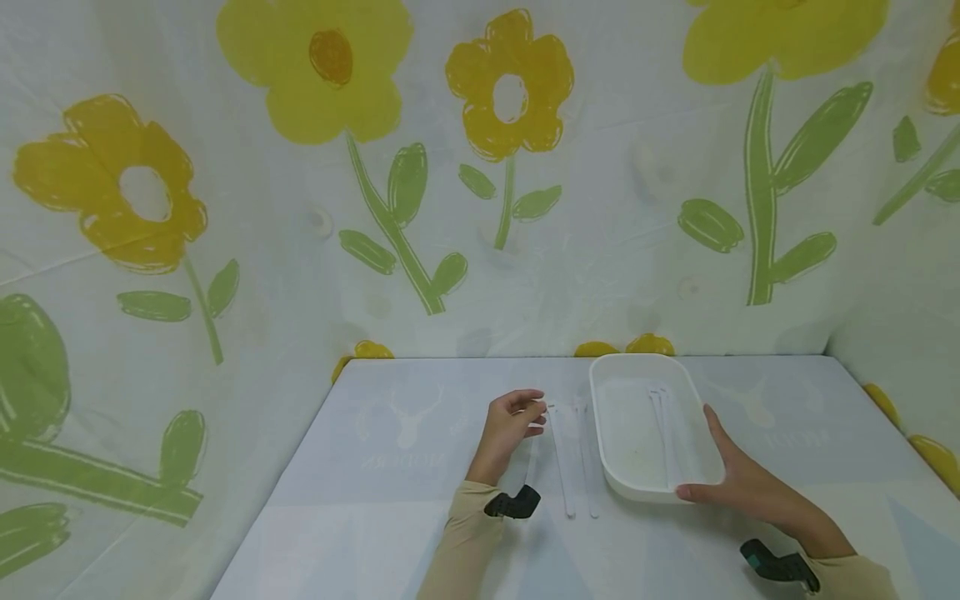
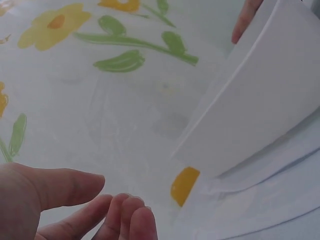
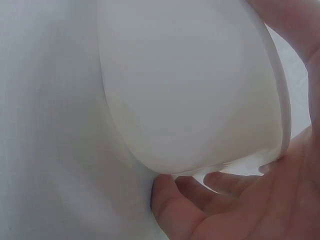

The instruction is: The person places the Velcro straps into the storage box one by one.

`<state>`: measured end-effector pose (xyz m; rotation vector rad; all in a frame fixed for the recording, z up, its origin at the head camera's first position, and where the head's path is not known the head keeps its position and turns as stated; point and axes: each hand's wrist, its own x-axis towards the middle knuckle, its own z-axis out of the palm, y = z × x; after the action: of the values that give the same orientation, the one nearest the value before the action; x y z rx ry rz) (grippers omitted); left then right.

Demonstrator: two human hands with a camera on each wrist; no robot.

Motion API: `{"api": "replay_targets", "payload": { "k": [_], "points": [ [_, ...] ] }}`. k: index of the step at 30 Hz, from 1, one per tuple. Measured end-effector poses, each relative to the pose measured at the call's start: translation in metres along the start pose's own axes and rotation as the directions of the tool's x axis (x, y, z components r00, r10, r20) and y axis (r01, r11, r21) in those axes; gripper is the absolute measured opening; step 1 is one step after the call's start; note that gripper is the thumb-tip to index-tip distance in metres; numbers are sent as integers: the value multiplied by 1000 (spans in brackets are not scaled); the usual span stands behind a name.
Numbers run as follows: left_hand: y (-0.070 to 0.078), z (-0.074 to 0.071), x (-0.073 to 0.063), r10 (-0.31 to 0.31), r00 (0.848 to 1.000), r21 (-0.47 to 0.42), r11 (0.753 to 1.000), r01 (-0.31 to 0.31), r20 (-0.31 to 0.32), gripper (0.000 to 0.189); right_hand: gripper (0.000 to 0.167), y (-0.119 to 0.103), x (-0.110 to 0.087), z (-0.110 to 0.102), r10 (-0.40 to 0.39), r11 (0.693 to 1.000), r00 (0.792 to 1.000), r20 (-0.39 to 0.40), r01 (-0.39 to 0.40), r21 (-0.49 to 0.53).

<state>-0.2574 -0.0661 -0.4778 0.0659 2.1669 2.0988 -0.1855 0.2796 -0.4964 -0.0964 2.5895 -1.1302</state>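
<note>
A white, round-cornered plastic tub (image 1: 636,483) is held at its right side by my right hand (image 1: 746,475), thumb at the near corner of the rim. The right wrist view shows the fingers (image 3: 177,210) bent against the wall of the tub (image 3: 190,90). Inside lie slim, pale stick-like pieces (image 1: 663,425). Several similar thin, translucent sticks (image 1: 562,467) lie lengthwise on the table left of the tub. My left hand (image 1: 510,429) hovers by their far ends, fingers loosely bent. In the left wrist view, a gap separates thumb (image 2: 75,187) and fingers, with nothing between them.
The pale table (image 1: 352,483) carries faint printed deer and lettering. Behind it and at both sides hangs a white curtain (image 1: 600,275) with yellow flowers and green leaves. Black wrist cameras sit on the left sleeve (image 1: 465,533) and the right sleeve (image 1: 855,577).
</note>
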Motion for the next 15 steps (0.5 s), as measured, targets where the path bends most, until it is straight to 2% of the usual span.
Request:
{"api": "replay_targets", "payload": {
  "k": [5, 15],
  "points": [
    [-5, 0, 2, -15, 1000, 17, 1000, 15, -8, 34, 144, 1, 2, 0, 22, 1000, 1000, 2, -22, -17],
    [-11, -1, 6, -14, 1000, 76, 997, 16, -24, 32, 142, 1, 1, 0, 0, 1000, 1000, -4, 0, -13]
  ]
}}
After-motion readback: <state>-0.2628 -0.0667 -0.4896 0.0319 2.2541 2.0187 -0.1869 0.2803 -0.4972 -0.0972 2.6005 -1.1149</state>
